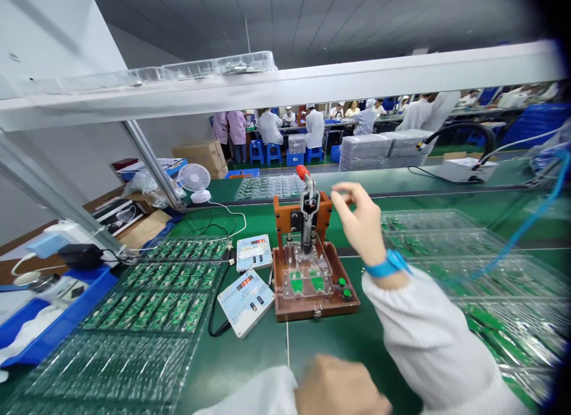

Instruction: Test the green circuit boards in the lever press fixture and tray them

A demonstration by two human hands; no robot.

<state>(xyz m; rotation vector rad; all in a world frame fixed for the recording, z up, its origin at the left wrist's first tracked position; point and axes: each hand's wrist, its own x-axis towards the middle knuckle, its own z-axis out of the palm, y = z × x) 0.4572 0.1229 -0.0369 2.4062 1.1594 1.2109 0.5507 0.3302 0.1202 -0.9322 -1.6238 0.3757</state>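
Note:
A brown test fixture (317,307) stands in the middle of the green bench. Its upright toggle lever (308,216) has a red knob (302,172) on top. Two small green boards (306,281) lie under its clear plate, beside two green buttons (344,287). My right hand (359,222) is raised just right of the lever and does not touch it. Its thumb and forefinger are pinched together, and what they hold is too small to see. A blue wrist strap (388,263) circles that wrist. My left hand (339,386) is low at the front edge, blurred, with its fingers hidden.
Two white meters (245,299) with red digits lie left of the fixture. Clear trays of green boards (165,296) cover the left, and more clear trays (491,272) the right. There is a blue bin (49,329), a small fan (195,180) and a blue hose (530,219). Other people work far behind.

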